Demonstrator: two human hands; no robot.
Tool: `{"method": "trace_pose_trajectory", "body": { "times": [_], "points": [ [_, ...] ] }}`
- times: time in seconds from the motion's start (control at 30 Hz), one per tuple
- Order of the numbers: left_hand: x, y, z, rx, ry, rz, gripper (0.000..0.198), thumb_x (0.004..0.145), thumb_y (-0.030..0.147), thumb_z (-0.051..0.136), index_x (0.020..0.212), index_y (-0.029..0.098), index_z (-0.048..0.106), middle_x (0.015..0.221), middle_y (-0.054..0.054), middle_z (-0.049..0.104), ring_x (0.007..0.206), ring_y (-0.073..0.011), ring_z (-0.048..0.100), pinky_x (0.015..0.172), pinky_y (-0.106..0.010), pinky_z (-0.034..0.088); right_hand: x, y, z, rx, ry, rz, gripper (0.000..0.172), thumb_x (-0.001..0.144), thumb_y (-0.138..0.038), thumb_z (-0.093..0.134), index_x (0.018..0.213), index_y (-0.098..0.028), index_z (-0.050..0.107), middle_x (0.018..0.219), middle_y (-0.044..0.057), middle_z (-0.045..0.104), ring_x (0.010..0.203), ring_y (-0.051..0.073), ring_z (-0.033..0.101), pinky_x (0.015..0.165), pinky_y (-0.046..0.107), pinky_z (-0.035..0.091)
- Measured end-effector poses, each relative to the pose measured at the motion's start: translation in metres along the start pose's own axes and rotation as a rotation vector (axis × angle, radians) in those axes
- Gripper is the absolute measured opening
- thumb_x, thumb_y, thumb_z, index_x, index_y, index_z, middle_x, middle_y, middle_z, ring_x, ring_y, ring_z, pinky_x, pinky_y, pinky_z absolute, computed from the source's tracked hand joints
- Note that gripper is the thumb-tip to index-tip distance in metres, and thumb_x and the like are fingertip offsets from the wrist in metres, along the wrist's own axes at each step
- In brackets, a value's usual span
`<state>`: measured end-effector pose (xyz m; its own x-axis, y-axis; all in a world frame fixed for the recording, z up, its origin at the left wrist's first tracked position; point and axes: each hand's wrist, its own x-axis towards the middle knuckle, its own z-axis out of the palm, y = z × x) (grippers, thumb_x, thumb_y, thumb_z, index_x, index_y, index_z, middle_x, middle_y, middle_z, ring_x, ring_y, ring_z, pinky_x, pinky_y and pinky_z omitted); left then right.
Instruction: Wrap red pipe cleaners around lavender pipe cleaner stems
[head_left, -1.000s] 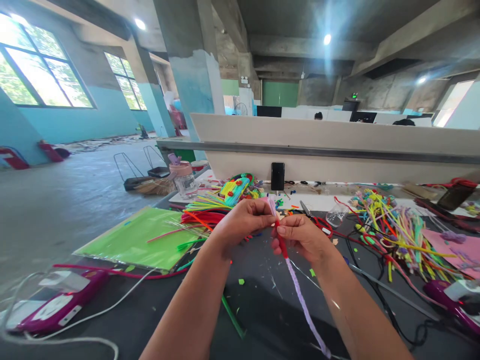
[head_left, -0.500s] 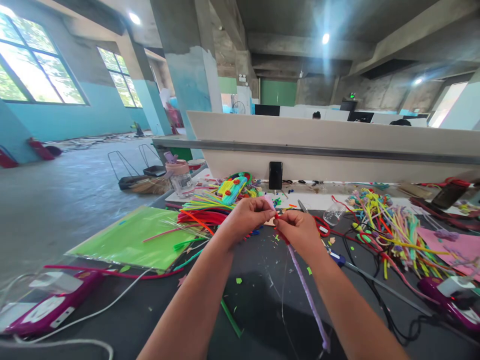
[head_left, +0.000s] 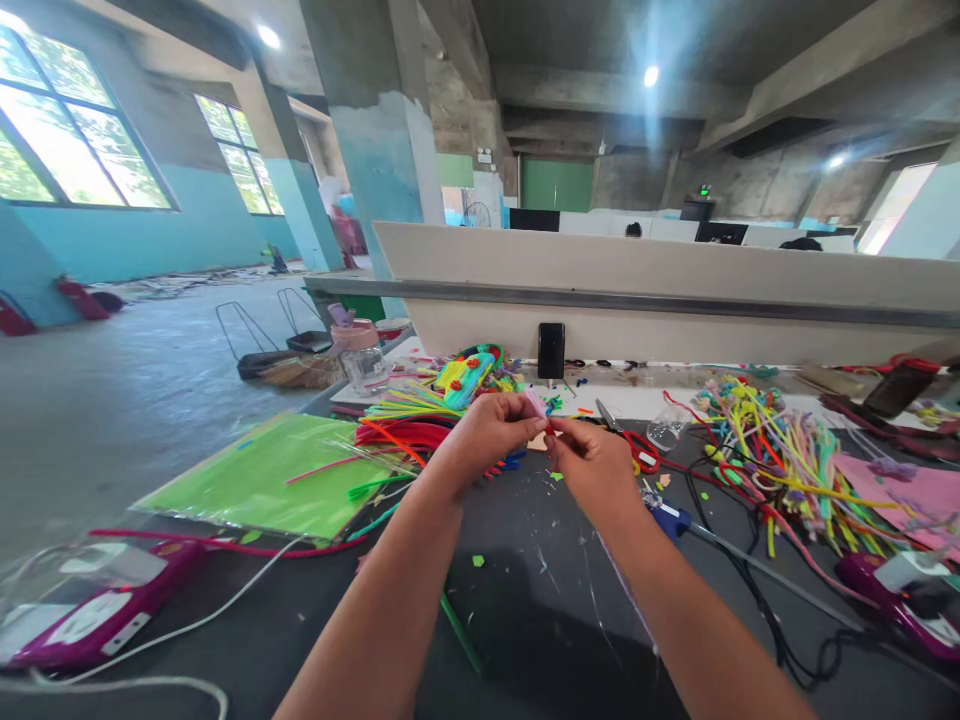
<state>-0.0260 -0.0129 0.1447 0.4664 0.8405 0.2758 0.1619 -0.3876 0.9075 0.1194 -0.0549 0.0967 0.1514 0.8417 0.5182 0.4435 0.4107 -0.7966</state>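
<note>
Over the dark table, my left hand [head_left: 496, 432] pinches a lilac pipe cleaner [head_left: 535, 402], whose fuzzy end pokes up past the fingertips. My right hand [head_left: 596, 462] is closed beside it, thumb and forefinger on a short red pipe cleaner [head_left: 550, 428] that meets the lilac one. Most of the red piece is hidden by the fingers. The lilac stem's long lower part hangs behind my right forearm, with only a thin edge showing. Red-handled scissors [head_left: 643, 455] lie just right of my right hand.
Bundled pipe cleaners [head_left: 405, 435] and a green sheet pack [head_left: 262, 480] lie left. A glue gun [head_left: 667, 517], black cords and a heap of colourful pipe-cleaner pieces [head_left: 780, 460] lie right. A phone [head_left: 551, 350] leans on the divider. Power strips [head_left: 105, 605] sit at both sides.
My right hand has turned and closed nearer my left fingertips, covering more of the red pipe cleaner. The lilac stem has swung right, behind my right forearm.
</note>
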Motion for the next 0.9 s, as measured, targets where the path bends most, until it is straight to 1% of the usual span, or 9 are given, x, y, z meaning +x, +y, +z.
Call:
{"method": "trace_pose_trajectory", "body": {
  "times": [0.1, 0.17, 0.27, 0.37, 0.47, 0.6, 0.77, 0.83, 0.9],
  "points": [
    [0.000, -0.002, 0.000, -0.032, -0.010, -0.026, 0.030, 0.071, 0.035, 0.064, 0.058, 0.012, 0.050, 0.048, 0.006, 0.039, 0.043, -0.0032, 0.031, 0.041, -0.017, 0.022, -0.003, -0.001, 0.003, -0.033, 0.052, -0.027, 0.025, 0.078, -0.030, 0.054, 0.097, -0.025, 0.070, 0.077, 0.001, 0.070, 0.064, 0.016, 0.063, 0.061, 0.028, 0.049],
    [0.000, -0.003, -0.003, -0.083, -0.049, -0.047, 0.031, 0.072, 0.037, 0.064, 0.059, 0.013, 0.050, 0.046, 0.006, 0.040, 0.040, -0.0030, 0.031, 0.039, -0.017, 0.022, -0.004, -0.004, 0.004, 0.003, 0.080, -0.010, 0.025, 0.077, -0.029, 0.054, 0.095, -0.025, 0.071, 0.081, 0.002, 0.071, 0.062, 0.015, 0.063, 0.061, 0.029, 0.050],
    [-0.002, -0.002, -0.009, -0.215, -0.159, -0.095, 0.029, 0.075, 0.039, 0.062, 0.066, 0.012, 0.057, 0.050, 0.002, 0.050, 0.042, -0.0053, 0.042, 0.040, -0.017, 0.033, -0.003, -0.012, 0.003, 0.205, 0.071, 0.119, 0.024, 0.073, -0.031, 0.059, 0.092, -0.021, 0.072, 0.073, 0.002, 0.069, 0.055, 0.014, 0.060, 0.055, 0.029, 0.051],
    [-0.002, -0.002, -0.016, -0.344, -0.240, -0.112, 0.025, 0.074, 0.037, 0.064, 0.077, 0.012, 0.065, 0.067, -0.004, 0.062, 0.054, -0.0098, 0.056, 0.049, -0.020, 0.045, -0.001, -0.021, 0.000, 0.457, 0.024, 0.288, 0.031, 0.067, -0.032, 0.066, 0.092, -0.016, 0.070, 0.063, 0.001, 0.066, 0.052, 0.015, 0.059, 0.051, 0.030, 0.053],
    [0.000, -0.008, -0.016, -0.412, -0.272, -0.058, 0.027, 0.069, 0.034, 0.070, 0.083, 0.012, 0.067, 0.073, -0.005, 0.065, 0.060, -0.0122, 0.060, 0.054, -0.023, 0.048, 0.002, -0.024, -0.003, 0.596, 0.023, 0.339, 0.034, 0.062, -0.031, 0.071, 0.091, -0.014, 0.068, 0.063, 0.001, 0.066, 0.055, 0.016, 0.060, 0.052, 0.030, 0.053],
    [0.005, -0.016, -0.002, -0.413, -0.185, 0.054, 0.021, 0.068, 0.029, 0.072, 0.076, 0.010, 0.066, 0.065, -0.004, 0.063, 0.056, -0.0094, 0.057, 0.055, -0.020, 0.045, 0.004, -0.018, -0.004, 0.600, 0.043, 0.324, 0.034, 0.062, -0.032, 0.071, 0.090, -0.014, 0.066, 0.061, 0.000, 0.064, 0.050, 0.014, 0.058, 0.049, 0.029, 0.052],
    [0.009, -0.018, 0.023, -0.521, 0.017, 0.007, 0.020, 0.069, 0.028, 0.071, 0.067, 0.012, 0.060, 0.053, 0.002, 0.054, 0.045, -0.0049, 0.046, 0.044, -0.016, 0.034, 0.006, -0.014, -0.002, 0.478, 0.043, 0.257, 0.028, 0.069, -0.034, 0.067, 0.090, -0.017, 0.060, 0.056, -0.003, 0.060, 0.049, 0.014, 0.058, 0.047, 0.027, 0.051],
    [0.009, -0.016, 0.027, -0.539, 0.035, -0.001, 0.022, 0.069, 0.029, 0.070, 0.064, 0.012, 0.057, 0.050, 0.003, 0.050, 0.044, -0.0042, 0.043, 0.043, -0.016, 0.031, 0.007, -0.014, -0.005, 0.481, 0.032, 0.263, 0.031, 0.069, -0.033, 0.068, 0.093, -0.019, 0.055, 0.054, -0.005, 0.057, 0.046, 0.013, 0.057, 0.046, 0.026, 0.050],
    [0.007, -0.013, 0.025, -0.566, 0.019, -0.007, 0.022, 0.069, 0.028, 0.070, 0.063, 0.012, 0.056, 0.049, 0.004, 0.048, 0.044, -0.0045, 0.042, 0.043, -0.016, 0.030, 0.008, -0.016, -0.011, 0.557, -0.068, 0.313, 0.035, 0.068, -0.031, 0.070, 0.095, -0.020, 0.052, 0.055, -0.006, 0.057, 0.046, 0.012, 0.058, 0.047, 0.025, 0.051]
  ]
}}
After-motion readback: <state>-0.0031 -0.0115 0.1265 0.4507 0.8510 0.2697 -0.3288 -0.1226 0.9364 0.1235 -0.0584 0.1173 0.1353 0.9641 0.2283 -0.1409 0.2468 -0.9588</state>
